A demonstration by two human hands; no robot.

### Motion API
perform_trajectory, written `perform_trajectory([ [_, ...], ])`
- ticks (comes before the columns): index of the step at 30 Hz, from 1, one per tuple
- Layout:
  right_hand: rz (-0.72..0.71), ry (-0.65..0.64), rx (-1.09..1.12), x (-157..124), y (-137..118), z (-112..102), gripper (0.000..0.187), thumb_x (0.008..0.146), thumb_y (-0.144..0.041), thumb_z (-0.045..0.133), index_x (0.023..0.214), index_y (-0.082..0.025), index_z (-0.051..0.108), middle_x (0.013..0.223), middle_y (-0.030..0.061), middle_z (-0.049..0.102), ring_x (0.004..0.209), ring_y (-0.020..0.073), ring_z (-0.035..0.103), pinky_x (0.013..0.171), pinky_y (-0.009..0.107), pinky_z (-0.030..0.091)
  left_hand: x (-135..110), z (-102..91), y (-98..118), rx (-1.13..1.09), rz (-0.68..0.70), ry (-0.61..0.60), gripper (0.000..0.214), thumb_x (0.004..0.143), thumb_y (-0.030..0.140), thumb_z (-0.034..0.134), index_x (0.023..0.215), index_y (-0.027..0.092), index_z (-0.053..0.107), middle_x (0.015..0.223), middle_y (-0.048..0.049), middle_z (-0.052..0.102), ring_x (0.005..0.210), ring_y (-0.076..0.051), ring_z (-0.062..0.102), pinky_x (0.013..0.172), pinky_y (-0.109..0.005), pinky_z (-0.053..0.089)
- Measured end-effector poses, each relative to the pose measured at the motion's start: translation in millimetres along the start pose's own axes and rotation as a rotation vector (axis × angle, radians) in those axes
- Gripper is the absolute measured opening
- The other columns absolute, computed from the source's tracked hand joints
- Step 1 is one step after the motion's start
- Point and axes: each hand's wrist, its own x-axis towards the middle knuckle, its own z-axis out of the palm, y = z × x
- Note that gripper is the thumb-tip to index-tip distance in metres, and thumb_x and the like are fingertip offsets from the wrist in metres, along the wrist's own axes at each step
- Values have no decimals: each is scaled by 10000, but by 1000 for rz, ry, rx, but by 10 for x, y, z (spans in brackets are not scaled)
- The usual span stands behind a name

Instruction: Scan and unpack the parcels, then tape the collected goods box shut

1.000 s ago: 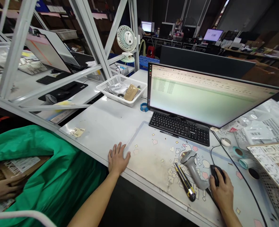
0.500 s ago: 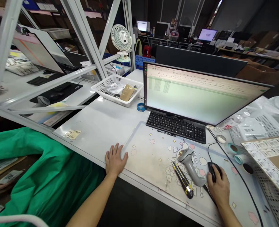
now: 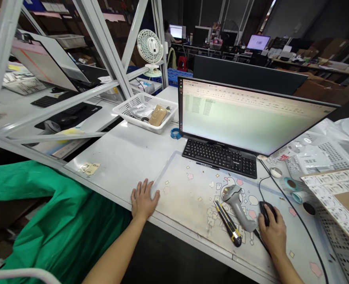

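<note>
My left hand (image 3: 143, 199) lies flat and open on the white desk (image 3: 130, 154), fingers spread, at the left edge of a worn desk mat (image 3: 189, 193). My right hand (image 3: 271, 232) is closed over a black mouse (image 3: 266, 208) at the mat's right side. Just left of that hand lie a grey barcode scanner (image 3: 239, 203) and a yellow-and-black utility knife (image 3: 227, 223). Behind them stand a black keyboard (image 3: 220, 156) and a wide monitor (image 3: 251, 118) with a pale green spreadsheet.
A white basket (image 3: 145, 112) with packets and a blue tape roll (image 3: 174, 134) sit at the back left. Label sheets (image 3: 334, 193), tape rolls (image 3: 291, 185) and mesh trays crowd the right. A green bag (image 3: 56, 221) hangs below the desk's left edge. Grey rack beams cross the left.
The view has drifted slightly. Another person's hand and the cardboard parcels seen in the green bag at lower left are gone from sight. Both my hands stay where they were.
</note>
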Motion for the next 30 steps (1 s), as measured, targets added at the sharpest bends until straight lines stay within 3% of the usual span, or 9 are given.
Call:
perform_trajectory([
  [30,34,-2,3,-9,-24,-33,468,971,-401,565,1346,-172,725,1507,196,574,1267,386,606,1051,555,503,3,-18,38,-17,-18,-2,566,1046,464,468,1539,226,614,1744,-74,415,1649,-322,286,1357,-551,160],
])
